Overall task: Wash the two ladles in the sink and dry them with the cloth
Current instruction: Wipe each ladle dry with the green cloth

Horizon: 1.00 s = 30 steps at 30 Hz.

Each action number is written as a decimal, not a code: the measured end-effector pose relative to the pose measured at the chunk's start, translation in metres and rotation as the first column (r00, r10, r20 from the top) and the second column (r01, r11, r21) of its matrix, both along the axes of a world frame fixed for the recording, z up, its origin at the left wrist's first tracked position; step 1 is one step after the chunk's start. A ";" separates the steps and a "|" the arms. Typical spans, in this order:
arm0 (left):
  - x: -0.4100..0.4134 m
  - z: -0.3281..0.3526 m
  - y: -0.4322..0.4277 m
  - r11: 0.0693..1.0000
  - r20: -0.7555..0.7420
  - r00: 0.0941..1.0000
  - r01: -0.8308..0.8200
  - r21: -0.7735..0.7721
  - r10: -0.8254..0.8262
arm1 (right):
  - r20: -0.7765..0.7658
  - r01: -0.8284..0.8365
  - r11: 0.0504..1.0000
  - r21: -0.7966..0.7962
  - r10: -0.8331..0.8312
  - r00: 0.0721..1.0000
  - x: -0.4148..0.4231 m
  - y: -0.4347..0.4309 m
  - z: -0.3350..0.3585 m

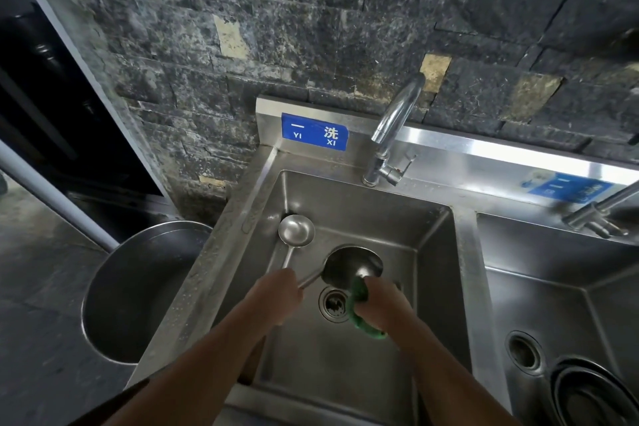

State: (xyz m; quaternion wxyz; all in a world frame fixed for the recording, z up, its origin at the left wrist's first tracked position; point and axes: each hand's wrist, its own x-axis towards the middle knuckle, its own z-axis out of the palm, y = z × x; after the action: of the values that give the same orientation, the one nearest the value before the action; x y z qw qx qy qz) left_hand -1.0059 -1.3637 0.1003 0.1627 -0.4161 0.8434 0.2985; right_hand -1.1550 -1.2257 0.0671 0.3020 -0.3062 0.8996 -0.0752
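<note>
Currently the left hand point(276, 294) grips both handles over the stainless steel sink basin point(435, 252). The small round steel ladle point(296, 230) lies by the left wall and the larger dark-bowled steel ladle point(352, 264) sits above the drain. The right hand point(383, 303) clutches a green cloth point(361, 315) against the larger bowl's rim. Recommended: hold the handle steady and rotate the bowl, wiping inside and out.

Noting matt steel on the sink point(221, 252), glossy metal on small ladle point(296, 231) and big ladle point(349, 264), rough stone on wall point(276, 28).

green cloth point(359, 308), steel ladles point(296, 231), blue sign point(314, 131)
</note>
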 end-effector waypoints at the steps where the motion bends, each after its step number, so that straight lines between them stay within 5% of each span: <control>1: 0.001 -0.001 -0.003 0.999 -0.015 1.000 -0.024 0.047 0.024 | 0.074 0.077 0.993 -0.092 -0.070 0.995 -0.001 0.009 0.000; 3: 0.005 -0.006 -0.005 0.996 -0.049 0.998 -0.030 0.080 0.034 | 0.343 0.343 0.897 -0.278 -0.241 0.908 -0.005 0.027 0.005; 5: 0.006 -0.013 -0.004 1.000 -0.081 0.997 0.000 0.020 0.002 | 0.657 0.662 0.657 -0.359 -0.326 0.680 -0.006 0.040 0.012; 7: 0.007 -0.018 0.001 1.000 -0.136 0.991 -0.015 -0.001 0.014 | 0.814 0.811 0.458 -0.364 -0.266 0.516 -0.008 0.047 0.024; 10: 0.007 -0.022 0.010 0.999 -0.177 0.983 -0.037 0.032 0.042 | 0.785 0.807 0.307 -0.504 -0.228 0.576 -0.011 0.041 0.038; 12: 0.005 -0.020 0.017 1.000 -0.163 0.987 0.018 0.025 -0.014 | 0.656 0.703 0.327 -0.632 -0.258 0.709 -0.010 0.031 0.036; 16: 0.005 -0.014 0.033 0.996 -0.179 0.980 0.086 -0.006 -0.086 | 0.264 0.277 0.597 -0.753 -0.111 0.958 0.002 0.016 0.011; 19: 0.012 -0.016 0.043 0.993 -0.168 0.979 0.108 -0.053 -0.116 | -0.169 -0.117 0.776 -0.620 0.014 0.986 0.015 0.002 -0.004; 21: 0.016 -0.018 0.046 0.989 -0.163 0.980 0.100 -0.112 -0.117 | -0.356 -0.200 0.815 -0.543 -0.008 0.934 0.021 -0.010 -0.006; 24: 0.024 -0.018 0.042 0.989 -0.180 0.979 0.068 -0.132 -0.091 | -0.230 -0.063 0.847 -0.528 -0.071 0.971 0.016 -0.032 -0.001; 27: 0.036 -0.015 0.038 0.985 -0.181 0.980 0.048 -0.163 -0.078 | 0.165 0.257 0.854 -0.452 -0.203 0.965 -0.010 -0.054 0.006; 30: 0.041 -0.009 0.033 0.986 -0.223 0.975 -0.018 -0.166 -0.020 | 0.621 0.618 0.709 -0.340 -0.324 0.714 -0.040 -0.055 0.009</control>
State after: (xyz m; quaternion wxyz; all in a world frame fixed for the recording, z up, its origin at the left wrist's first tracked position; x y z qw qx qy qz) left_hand -0.9649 -1.3303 0.0917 0.0315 -0.3917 0.8785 0.2716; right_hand -1.1946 -1.2806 0.0763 0.4054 -0.0938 0.7754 -0.4750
